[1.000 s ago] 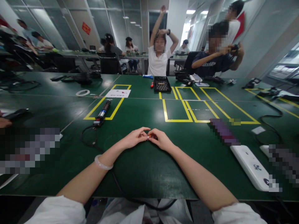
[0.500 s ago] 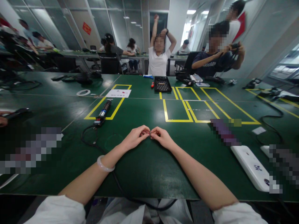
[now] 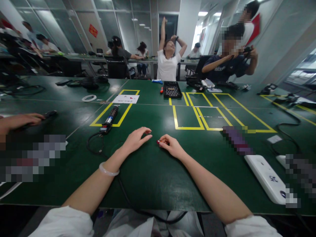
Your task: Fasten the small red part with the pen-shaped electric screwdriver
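My right hand (image 3: pixel 170 145) rests on the green table (image 3: pixel 153 171) with its fingertips pinched on a small red object (image 3: pixel 158 142). My left hand (image 3: pixel 135 139) hovers just left of it, fingers loosely spread and holding nothing; a pale bangle (image 3: pixel 108 171) circles that wrist. The two hands are a short gap apart.
A corded electric screwdriver (image 3: pixel 110 118) lies in a yellow-taped box to the left, its cable (image 3: pixel 93 144) looping toward me. A white card (image 3: pixel 125 98), a tape roll (image 3: pixel 89 97) and a black tray (image 3: pixel 172 89) lie farther back. A white device (image 3: pixel 266 177) sits right. Another person's hand (image 3: pixel 22 120) reaches in at left.
My hands were pinched together on the small part; the left hand has let go, opened and lifted away to the left. The person at left has reached farther in.
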Demonstrator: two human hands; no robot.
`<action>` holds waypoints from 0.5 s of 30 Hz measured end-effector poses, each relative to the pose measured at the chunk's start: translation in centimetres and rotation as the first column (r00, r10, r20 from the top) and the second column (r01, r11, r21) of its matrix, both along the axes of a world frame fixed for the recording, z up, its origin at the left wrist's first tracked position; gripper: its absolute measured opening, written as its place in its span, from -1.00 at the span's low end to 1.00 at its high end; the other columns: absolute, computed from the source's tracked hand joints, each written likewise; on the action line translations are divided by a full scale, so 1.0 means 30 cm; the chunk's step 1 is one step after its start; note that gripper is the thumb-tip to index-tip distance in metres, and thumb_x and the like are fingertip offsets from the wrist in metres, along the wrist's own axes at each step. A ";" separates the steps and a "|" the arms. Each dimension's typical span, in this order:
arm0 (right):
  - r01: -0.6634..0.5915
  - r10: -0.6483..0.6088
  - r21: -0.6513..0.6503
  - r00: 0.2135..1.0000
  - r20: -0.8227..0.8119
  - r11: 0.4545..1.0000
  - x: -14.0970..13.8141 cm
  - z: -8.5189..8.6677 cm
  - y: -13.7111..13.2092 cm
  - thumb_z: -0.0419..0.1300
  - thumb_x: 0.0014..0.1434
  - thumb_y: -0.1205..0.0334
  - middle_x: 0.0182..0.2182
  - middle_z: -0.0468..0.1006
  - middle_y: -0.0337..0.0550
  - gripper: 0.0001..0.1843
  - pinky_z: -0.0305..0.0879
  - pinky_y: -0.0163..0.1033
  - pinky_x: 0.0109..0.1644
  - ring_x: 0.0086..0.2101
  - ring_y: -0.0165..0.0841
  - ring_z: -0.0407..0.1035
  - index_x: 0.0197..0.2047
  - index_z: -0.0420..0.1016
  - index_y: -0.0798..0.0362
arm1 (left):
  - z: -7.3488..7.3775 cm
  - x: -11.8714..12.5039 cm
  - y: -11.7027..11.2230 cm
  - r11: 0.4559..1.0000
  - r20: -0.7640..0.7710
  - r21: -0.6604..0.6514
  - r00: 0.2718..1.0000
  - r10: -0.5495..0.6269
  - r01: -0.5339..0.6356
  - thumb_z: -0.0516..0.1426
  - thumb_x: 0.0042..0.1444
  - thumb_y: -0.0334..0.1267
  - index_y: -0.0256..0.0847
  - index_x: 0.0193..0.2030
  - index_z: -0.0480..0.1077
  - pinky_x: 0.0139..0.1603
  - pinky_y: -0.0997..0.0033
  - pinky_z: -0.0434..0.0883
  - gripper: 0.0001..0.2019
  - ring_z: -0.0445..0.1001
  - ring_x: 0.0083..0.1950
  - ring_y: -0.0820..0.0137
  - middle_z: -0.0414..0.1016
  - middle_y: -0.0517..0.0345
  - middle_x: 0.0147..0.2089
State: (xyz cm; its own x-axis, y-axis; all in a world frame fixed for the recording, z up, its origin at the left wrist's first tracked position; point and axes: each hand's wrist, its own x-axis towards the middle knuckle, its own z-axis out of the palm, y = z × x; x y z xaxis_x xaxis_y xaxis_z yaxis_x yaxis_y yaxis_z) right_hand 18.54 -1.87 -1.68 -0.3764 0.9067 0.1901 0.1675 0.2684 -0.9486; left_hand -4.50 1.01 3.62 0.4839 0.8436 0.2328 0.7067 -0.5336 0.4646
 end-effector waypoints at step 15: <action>0.021 -0.035 0.108 0.991 0.130 0.994 -0.002 0.007 -0.002 0.21 0.18 0.15 -0.41 0.45 -0.25 -0.82 0.26 -0.33 -0.30 -0.43 -0.45 0.30 -0.22 0.44 0.09 | -0.077 -0.618 0.217 0.710 -0.356 0.058 0.650 0.671 -0.701 0.13 0.06 0.05 -0.20 0.27 0.23 0.08 0.01 0.37 -0.34 0.34 0.21 -0.08 0.26 -0.26 0.28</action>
State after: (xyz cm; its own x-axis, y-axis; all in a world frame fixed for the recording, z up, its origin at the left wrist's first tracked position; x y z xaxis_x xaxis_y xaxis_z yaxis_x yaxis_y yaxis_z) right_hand 18.48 -1.94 -1.47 -0.3790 0.8948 0.2360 0.2981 0.3595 -0.8843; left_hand -23.04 7.52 1.29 -0.2092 0.9733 0.0944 0.9694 0.1938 0.1508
